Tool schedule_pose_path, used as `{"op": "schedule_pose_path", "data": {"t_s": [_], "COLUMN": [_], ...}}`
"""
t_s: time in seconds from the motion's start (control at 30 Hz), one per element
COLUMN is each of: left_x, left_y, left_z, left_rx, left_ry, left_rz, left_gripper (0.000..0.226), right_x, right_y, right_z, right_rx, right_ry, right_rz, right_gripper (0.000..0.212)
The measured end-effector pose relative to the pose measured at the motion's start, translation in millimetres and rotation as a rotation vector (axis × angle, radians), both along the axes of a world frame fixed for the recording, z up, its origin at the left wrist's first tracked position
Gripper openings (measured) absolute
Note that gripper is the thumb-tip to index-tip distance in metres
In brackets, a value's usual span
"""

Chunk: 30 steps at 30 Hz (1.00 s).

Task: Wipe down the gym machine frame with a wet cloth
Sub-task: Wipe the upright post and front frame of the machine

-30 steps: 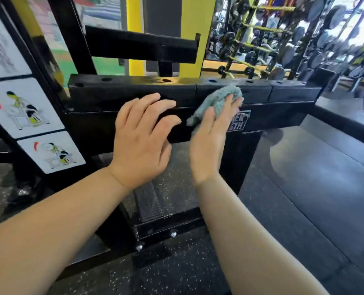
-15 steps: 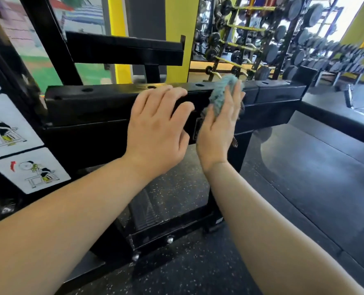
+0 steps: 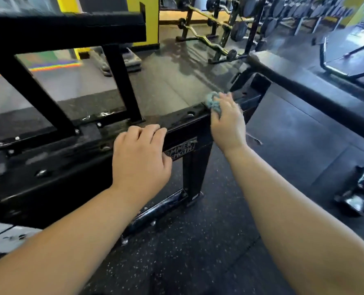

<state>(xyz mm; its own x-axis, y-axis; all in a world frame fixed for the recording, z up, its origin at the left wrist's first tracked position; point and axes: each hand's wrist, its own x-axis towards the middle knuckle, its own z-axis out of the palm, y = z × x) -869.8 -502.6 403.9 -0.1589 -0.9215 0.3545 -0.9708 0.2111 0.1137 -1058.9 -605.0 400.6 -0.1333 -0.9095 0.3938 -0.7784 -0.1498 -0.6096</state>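
The black gym machine frame (image 3: 70,150) runs across the view as a thick horizontal beam with bolts and a logo plate on its front. My right hand (image 3: 228,122) grips a bunched grey-blue cloth (image 3: 212,102) and holds it on the beam's top near its right end. My left hand (image 3: 140,158) rests over the beam's top edge left of the logo, fingers curled onto the top surface. A black upright post (image 3: 123,81) and a slanted brace (image 3: 27,88) rise from the beam behind my hands.
A black support leg (image 3: 195,173) drops to the speckled rubber floor below the logo. A long black bench edge (image 3: 317,96) runs at the right. Racks of barbells and dumbbells (image 3: 225,30) stand at the back. A dark dumbbell (image 3: 362,188) lies on the floor right.
The view has risen above the beam and looks down on its top. My right hand slid the cloth rightward along the beam. My left hand's fingers came down onto the top edge.
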Motion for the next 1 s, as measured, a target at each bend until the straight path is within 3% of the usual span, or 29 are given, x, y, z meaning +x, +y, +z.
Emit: {"op": "schedule_pose_path", "data": {"t_s": [0.1,0.2,0.27,0.37,0.47,0.6,0.7,0.83,0.9,1.0], "left_x": [0,-11,-21,-29,-29,-33,-45,-70,-79,-83], "left_y": [4,0,-6,-19,-23,-20,-31,-57,-66,-67], "left_z": [3,21,36,44,49,54,68,79,80,79], "left_rx": [0.050,0.153,0.262,0.335,0.388,0.487,0.531,0.617,0.690,0.732], "left_ry": [0.001,-0.021,-0.020,-0.036,0.003,-0.024,0.005,0.060,0.078,0.019], "left_rz": [-0.012,0.041,0.080,0.082,0.104,0.133,0.217,0.197,0.203,0.216], "left_gripper": [0.058,0.053,0.050,0.054,0.055,0.059,0.053,0.053,0.054,0.059], "right_x": [24,-12,-44,-61,-25,22,2,-33,-52,-92], "right_y": [28,18,-4,-26,-17,24,15,-17,-36,-71], "right_z": [-7,4,15,27,30,27,29,38,45,53], "right_rx": [-0.028,-0.039,0.013,0.197,0.206,0.006,0.043,0.133,0.168,0.250], "right_ry": [0.076,0.295,0.349,0.211,0.111,0.151,0.305,0.516,0.494,0.385], "right_rz": [0.218,0.452,0.349,0.000,-0.061,0.322,0.627,0.793,0.706,0.333], "right_gripper": [0.041,0.048,0.052,0.052,0.043,0.035,0.045,0.053,0.048,0.043]}}
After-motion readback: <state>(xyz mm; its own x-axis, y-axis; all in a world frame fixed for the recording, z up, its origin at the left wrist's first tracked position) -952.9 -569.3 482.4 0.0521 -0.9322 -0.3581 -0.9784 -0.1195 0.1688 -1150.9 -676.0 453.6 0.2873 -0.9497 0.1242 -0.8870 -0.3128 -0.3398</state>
